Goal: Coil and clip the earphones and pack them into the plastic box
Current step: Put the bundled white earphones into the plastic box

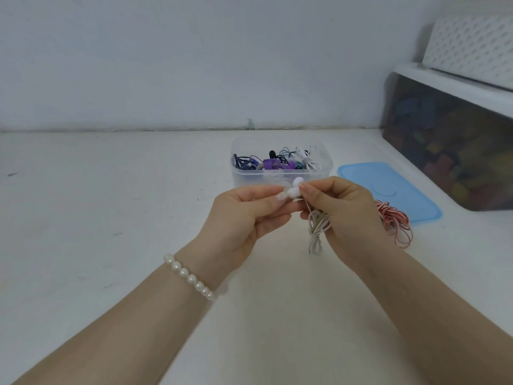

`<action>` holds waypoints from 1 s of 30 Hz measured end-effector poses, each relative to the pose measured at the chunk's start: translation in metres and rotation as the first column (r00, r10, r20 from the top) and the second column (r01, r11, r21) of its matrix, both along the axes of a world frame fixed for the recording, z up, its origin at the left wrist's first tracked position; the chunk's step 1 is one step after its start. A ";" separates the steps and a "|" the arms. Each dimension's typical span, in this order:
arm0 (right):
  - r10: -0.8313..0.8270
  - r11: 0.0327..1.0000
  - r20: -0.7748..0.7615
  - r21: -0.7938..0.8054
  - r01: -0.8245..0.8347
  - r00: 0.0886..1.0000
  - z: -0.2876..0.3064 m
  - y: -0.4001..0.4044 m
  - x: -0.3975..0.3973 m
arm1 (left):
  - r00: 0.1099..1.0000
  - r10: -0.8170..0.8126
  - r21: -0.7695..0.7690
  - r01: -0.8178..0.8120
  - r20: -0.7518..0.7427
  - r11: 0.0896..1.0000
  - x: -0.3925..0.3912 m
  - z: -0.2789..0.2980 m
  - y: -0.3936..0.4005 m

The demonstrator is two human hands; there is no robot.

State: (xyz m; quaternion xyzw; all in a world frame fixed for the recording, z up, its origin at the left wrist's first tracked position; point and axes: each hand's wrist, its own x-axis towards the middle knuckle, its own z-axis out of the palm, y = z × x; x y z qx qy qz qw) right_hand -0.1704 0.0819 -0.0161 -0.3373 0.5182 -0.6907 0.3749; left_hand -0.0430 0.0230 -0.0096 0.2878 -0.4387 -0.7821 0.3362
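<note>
Two hands showing: left hand [244, 215] and right hand [344, 212], together pinching one white clip [294, 190]. One white earphone bundle [316, 229] hanging from right hand. One clear plastic box [280, 179] sitting just beyond hands, holding several coiled earphones [273, 162], exact number unclear. One blue lid [388, 190] lying right of right hand. One pink cable coil [397, 223] lying beside right wrist. One pearl bracelet [188, 276] circling left wrist.

- Head-worn, looking forward and down across the desk [111, 218] toward the wall.
- Close above both hands, forearms entering from the bottom edge.
</note>
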 end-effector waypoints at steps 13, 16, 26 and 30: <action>0.182 0.967 0.371 0.098 -0.233 0.911 0.003 0.000 0.003 | 0.999 -0.046 -0.043 0.046 -0.007 0.998 -0.004 -0.004 -0.001; 0.189 0.965 0.377 0.098 -0.242 0.907 0.003 0.000 0.004 | 0.999 -0.031 -0.074 0.031 -0.006 0.997 -0.004 -0.005 -0.002; 0.018 0.992 -0.015 0.129 -0.016 1.000 -0.003 -0.001 0.002 | 0.998 -0.066 -0.088 0.065 -0.006 0.994 -0.002 -0.011 -0.004; 0.006 0.997 -0.194 0.078 0.009 0.981 0.002 0.002 -0.001 | 0.995 -0.099 -0.086 0.097 -0.018 0.992 -0.003 -0.010 -0.008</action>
